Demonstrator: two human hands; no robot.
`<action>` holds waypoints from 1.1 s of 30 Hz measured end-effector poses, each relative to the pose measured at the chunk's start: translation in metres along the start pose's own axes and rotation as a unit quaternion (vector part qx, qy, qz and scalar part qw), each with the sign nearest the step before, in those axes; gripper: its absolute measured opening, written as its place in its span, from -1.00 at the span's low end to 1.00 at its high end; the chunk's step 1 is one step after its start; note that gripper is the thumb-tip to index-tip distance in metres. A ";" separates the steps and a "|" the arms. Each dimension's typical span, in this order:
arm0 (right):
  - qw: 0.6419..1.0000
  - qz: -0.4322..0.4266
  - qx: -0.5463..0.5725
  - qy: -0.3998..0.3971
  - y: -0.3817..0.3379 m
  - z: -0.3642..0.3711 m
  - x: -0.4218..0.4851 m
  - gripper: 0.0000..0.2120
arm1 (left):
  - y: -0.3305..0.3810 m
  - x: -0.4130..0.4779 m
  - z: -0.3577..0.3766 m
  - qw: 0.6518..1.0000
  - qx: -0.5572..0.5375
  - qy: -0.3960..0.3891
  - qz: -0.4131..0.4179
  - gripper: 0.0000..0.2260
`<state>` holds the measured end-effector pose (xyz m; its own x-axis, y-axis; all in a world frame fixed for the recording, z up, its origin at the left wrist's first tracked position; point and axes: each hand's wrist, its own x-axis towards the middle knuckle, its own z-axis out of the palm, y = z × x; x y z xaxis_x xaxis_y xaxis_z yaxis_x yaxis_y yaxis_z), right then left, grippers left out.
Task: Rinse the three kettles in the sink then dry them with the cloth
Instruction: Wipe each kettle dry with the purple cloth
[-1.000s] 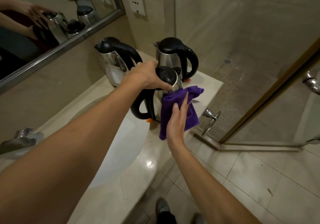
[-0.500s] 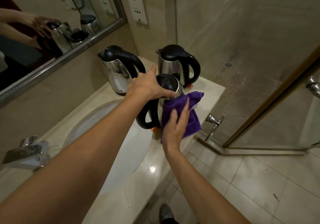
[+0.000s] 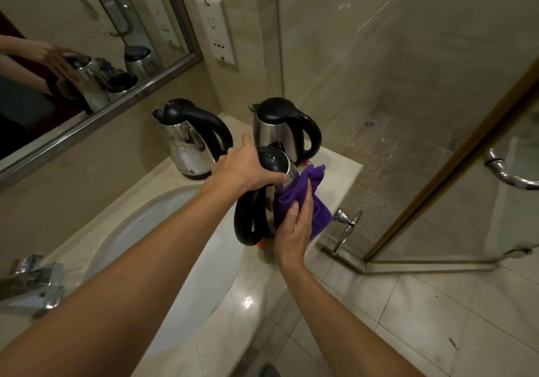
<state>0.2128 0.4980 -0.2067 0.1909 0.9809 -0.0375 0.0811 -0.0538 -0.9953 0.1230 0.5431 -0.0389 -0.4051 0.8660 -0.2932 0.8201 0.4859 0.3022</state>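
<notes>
Glossy steel kettle (image 3: 287,169), soft cloth (image 3: 294,198)

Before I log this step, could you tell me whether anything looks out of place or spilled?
Nothing stands out. The left rear steel kettle and right rear steel kettle, both black-lidded, stand upright. The left hand grips the third steel kettle by its black lid while the right hand presses the purple cloth against its side.

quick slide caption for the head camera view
Left hand steadies the front kettle by its lid while the right hand presses a purple cloth against its side, beside the sink.
</notes>
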 end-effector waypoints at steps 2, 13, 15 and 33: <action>0.999 -0.024 -0.004 -0.034 -0.007 -0.004 -0.013 -0.45 | 0.001 0.006 -0.001 1.000 -0.009 -0.015 -0.015 -0.04; 0.995 0.074 0.059 -0.042 -0.014 -0.008 0.026 -0.56 | 0.003 0.009 0.009 1.000 -0.008 0.003 -0.014 -0.12; 0.987 0.126 0.052 -0.079 -0.009 -0.012 0.047 -0.51 | 0.004 0.010 0.009 1.000 -0.004 0.001 -0.014 -0.14; 0.965 0.202 0.068 -0.153 -0.013 -0.024 0.064 -0.53 | 0.003 0.024 0.008 0.999 0.005 -0.022 -0.031 0.04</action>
<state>0.2475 0.5572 -0.1945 -0.1183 0.8959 -0.4283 -0.0719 -0.4379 -0.8962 0.1191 0.5643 -0.0518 -0.4382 0.8279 -0.3502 0.7975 0.5378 0.2735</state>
